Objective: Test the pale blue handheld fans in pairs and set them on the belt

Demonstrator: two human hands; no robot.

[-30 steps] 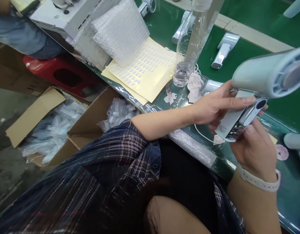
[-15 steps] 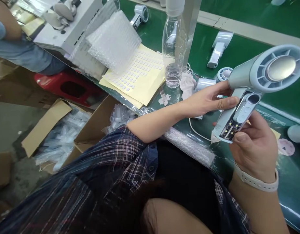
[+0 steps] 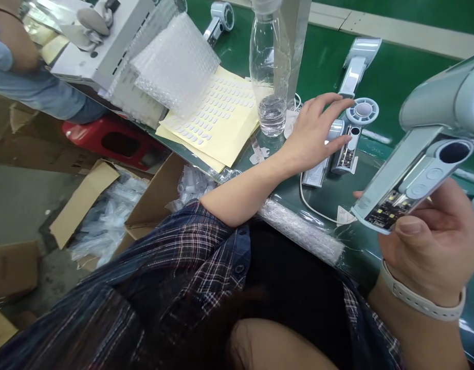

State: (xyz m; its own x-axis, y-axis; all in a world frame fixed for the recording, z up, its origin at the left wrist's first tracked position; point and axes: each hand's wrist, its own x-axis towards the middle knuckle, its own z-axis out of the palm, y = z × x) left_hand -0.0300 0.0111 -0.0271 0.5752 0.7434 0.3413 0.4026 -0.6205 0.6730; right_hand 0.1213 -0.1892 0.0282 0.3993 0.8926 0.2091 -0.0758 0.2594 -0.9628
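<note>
Left hand (image 3: 314, 128): fingers spread, gripping nothing, above the bench (image 3: 395, 95). The near fan (image 3: 349, 148) lies on the bench just to its right in the view, in front of the gap between thumb and forefinger; whether either fingertip touches it cannot be told. Its long axis slants from handle end, lower left, to round head, upper right. The left is the nearer of the two hands. A second fan (image 3: 315, 174) lies beneath that hand, partly hidden. Right hand (image 3: 437, 252): clasped about the lower handle of the held fan (image 3: 406, 159), whose head points upper right, cut off by the view's edge
</note>
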